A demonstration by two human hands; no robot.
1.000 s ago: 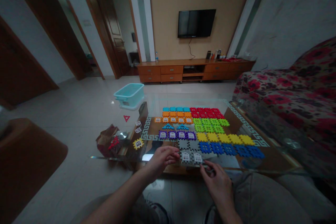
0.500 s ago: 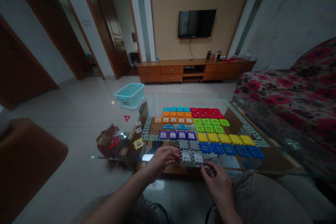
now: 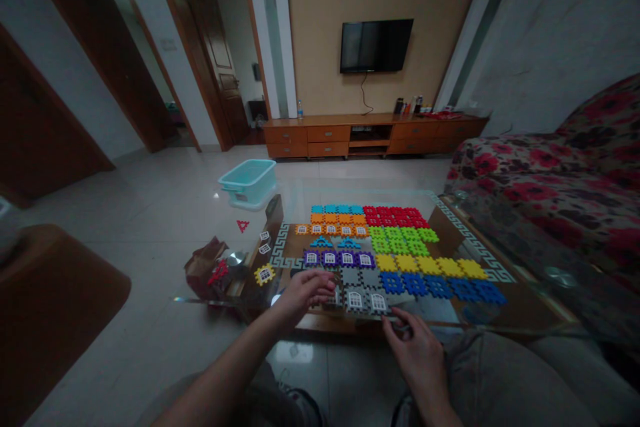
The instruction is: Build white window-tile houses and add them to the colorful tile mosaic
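Observation:
My left hand (image 3: 311,290) is over the glass table's near side, palm down, with its fingers stretched out. Partly hidden behind its fingertips is a grey window tile (image 3: 335,297). Two more grey window tiles, one (image 3: 355,300) beside the other (image 3: 378,302), lie to its right, below plain grey tiles (image 3: 350,276). At the near table edge is my right hand (image 3: 415,343), its fingers bent and its thumb apart from them, close to the right grey window tile. A dark patch shows between thumb and fingers; I cannot tell what it is.
Blue (image 3: 435,286), yellow (image 3: 430,265), green (image 3: 400,238), red (image 3: 395,215), orange (image 3: 333,229) and purple tiles (image 3: 339,258) lie in rows. A yellow window tile (image 3: 265,273) is at the left. A paper bag (image 3: 200,267) and a turquoise tub (image 3: 249,181) stand beyond; a sofa (image 3: 530,167) is right.
My left hand has shifted slightly left and up, and its fingers have straightened. Part of another grey window tile now shows by its fingertips. The right hand stays in place.

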